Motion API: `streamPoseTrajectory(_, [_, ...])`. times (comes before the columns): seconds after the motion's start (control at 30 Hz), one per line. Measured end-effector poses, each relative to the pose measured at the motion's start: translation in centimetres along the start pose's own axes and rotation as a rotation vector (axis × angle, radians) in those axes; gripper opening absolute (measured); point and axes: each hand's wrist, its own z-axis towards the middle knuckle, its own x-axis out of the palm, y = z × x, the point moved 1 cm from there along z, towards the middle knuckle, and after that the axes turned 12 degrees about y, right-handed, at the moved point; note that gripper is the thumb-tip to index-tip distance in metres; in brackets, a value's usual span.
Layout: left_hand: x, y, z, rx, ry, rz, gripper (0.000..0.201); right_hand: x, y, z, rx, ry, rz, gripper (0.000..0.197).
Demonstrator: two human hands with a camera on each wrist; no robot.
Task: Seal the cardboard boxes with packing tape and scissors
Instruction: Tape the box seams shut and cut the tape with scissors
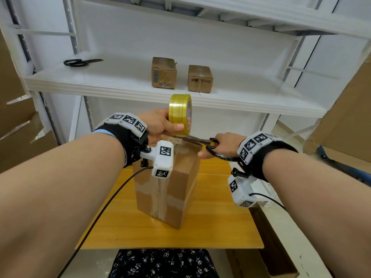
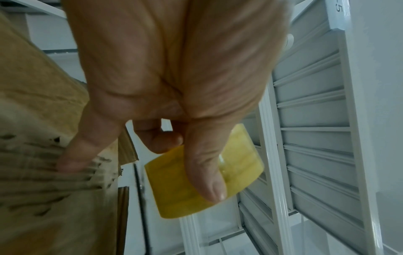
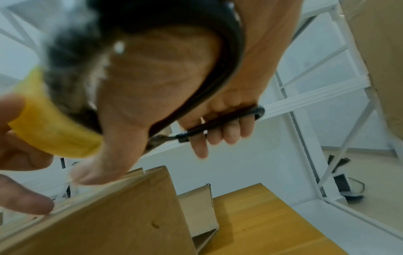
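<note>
A tall cardboard box stands on the wooden table. Just above its far top edge my left hand grips a yellow roll of packing tape, thumb across the roll's face. One left finger presses on the box's torn top. My right hand holds black scissors by the handles, fingers through the loops. The blades point left and reach under the roll over the box top. The tape strip itself is hard to make out.
Two small taped cardboard boxes stand on the white shelf behind the table. A second pair of black scissors lies at the shelf's left. Large flat cardboard sheets lean at both sides. Camera cables hang off my wrists.
</note>
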Motion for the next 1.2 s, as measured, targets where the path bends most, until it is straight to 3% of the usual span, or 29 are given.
streamPoseTrajectory(0.1, [-0.1,0.1,-0.1,-0.003,0.000,0.008,0.042,-0.1,-0.9,0.1,0.068,-0.153,-0.028,0.096])
streamPoseTrajectory(0.17, [-0.1,0.1,-0.2,0.011,-0.006,0.001,0.042,-0.2,-1.5,0.0,0.096,-0.166,-0.050,0.098])
streamPoseTrajectory(0.33, [0.2,-0.6,-0.1,0.067,-0.030,-0.021,0.043,0.3,-3.1,-0.7,0.137,-0.108,0.028,0.086])
streamPoseTrajectory(0.5, [1.2,-1.4,0.8,0.089,0.009,-0.003,0.040,1.3,-5.6,-0.9,0.260,-0.080,0.274,0.055])
streamPoseTrajectory(0.6, [2.8,-1.5,2.1,0.078,0.064,0.014,0.041,2.3,-6.8,-1.1,0.305,-0.002,0.307,0.037])
streamPoseTrajectory(0.8, [7.0,-1.2,5.0,0.015,0.131,0.101,0.030,5.1,-7.2,-1.3,0.337,0.109,0.228,0.035])
streamPoseTrajectory(0.97, [8.7,-0.8,7.2,-0.010,0.166,0.109,0.023,9.2,-7.7,1.8,0.376,0.129,0.353,0.041])
streamPoseTrajectory(1.1, [9.2,-0.3,8.6,-0.034,0.168,0.090,0.020,13.3,-8.2,5.0,0.358,0.216,0.497,0.027])
streamPoseTrajectory(1.2, [9.2,0.2,9.4,-0.047,0.172,0.058,0.018,15.6,-8.7,7.9,0.320,0.296,0.296,0.030])
